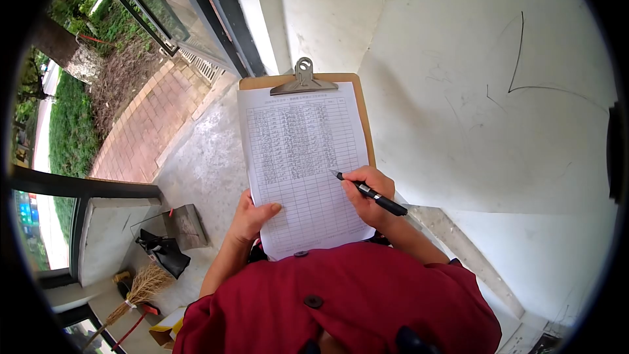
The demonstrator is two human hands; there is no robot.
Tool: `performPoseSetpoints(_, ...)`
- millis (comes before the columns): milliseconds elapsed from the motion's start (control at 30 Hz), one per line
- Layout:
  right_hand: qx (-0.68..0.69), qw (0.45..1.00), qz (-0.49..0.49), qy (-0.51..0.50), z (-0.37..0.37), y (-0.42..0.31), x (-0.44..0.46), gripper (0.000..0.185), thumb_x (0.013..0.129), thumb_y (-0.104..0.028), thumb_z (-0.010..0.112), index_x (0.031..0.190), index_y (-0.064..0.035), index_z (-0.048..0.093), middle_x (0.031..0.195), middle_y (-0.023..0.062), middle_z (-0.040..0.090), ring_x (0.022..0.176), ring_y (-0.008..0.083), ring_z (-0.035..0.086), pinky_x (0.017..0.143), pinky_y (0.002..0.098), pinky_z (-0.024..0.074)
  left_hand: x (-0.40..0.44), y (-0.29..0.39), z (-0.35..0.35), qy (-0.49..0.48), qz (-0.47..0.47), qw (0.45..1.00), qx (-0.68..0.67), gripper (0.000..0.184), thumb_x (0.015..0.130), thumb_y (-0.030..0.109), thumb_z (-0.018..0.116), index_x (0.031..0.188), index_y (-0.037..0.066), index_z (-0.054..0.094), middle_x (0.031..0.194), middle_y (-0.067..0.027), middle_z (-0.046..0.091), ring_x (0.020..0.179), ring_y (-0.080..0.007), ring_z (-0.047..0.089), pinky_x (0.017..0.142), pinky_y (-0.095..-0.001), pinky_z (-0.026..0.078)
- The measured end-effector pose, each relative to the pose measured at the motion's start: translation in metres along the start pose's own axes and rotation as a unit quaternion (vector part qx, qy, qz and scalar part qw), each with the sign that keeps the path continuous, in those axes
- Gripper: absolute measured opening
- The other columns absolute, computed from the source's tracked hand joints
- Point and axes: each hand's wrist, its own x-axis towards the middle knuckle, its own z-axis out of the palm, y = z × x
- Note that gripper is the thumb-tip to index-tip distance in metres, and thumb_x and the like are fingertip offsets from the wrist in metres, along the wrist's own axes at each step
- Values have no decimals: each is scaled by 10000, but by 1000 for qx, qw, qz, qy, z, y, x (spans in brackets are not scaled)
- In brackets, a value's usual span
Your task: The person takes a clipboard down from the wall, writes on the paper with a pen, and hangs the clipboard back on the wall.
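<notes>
My left hand (253, 217) grips the lower left edge of a brown clipboard (368, 118), its thumb lying over the paper. A metal clip (304, 80) at the top holds a printed form (308, 200) ruled into a table. Handwriting fills the upper rows, while the lower rows are blank. In my right hand (369, 190) is a black pen (377, 198), pinched between the fingers. Its tip points at the right part of the sheet, near the last written rows; whether it touches the paper I cannot tell. The fingers under the board are hidden.
A white wall (478, 124) with black scribbles rises on the right. At the upper left, a glass door (177, 13) stands open onto a brick path (147, 118). A straw broom (141, 288), a dustpan (185, 226) and a black bag (164, 252) lie at the lower left.
</notes>
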Motion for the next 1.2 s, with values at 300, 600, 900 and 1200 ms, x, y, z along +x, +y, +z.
performPoseSetpoints(300, 7, 1000, -2, -11, 1, 4, 2, 122, 747, -9, 671, 831, -10, 583, 702, 110, 597, 596, 228, 585, 526, 291, 454, -1, -2, 2, 4, 0, 1000, 8, 523, 686, 160, 671, 1145, -36, 514, 1044, -109, 609, 926, -191, 585, 823, -324, 464)
performPoseSetpoints(600, 12, 1000, -12, -13, 0, 4, 2, 110, 745, 10, 660, 813, -10, 576, 699, 108, 591, 589, 227, 577, 522, 291, 448, -1, -3, 0, -13, 9, 1000, -24, 450, 718, 76, 645, 1136, -34, 520, 1058, -107, 612, 938, -187, 589, 840, -329, 468)
performPoseSetpoints(900, 3, 1000, 3, -4, 0, 3, 1, 99, 749, 7, 658, 809, -6, 580, 702, 108, 590, 581, 212, 572, 517, 284, 441, -1, -2, 0, -15, 6, 1000, -20, 425, 726, 77, 643, 1121, -38, 535, 1051, -112, 617, 932, -188, 593, 834, -331, 471)
performPoseSetpoints(1200, -3, 1000, -3, -3, 1, 5, 0, 93, 756, -3, 657, 819, -8, 588, 693, 105, 587, 570, 209, 570, 508, 286, 439, -1, -3, -2, -6, 3, 1000, -14, 420, 727, 61, 639, 1121, -37, 532, 1038, -108, 620, 922, -186, 594, 834, -331, 471)
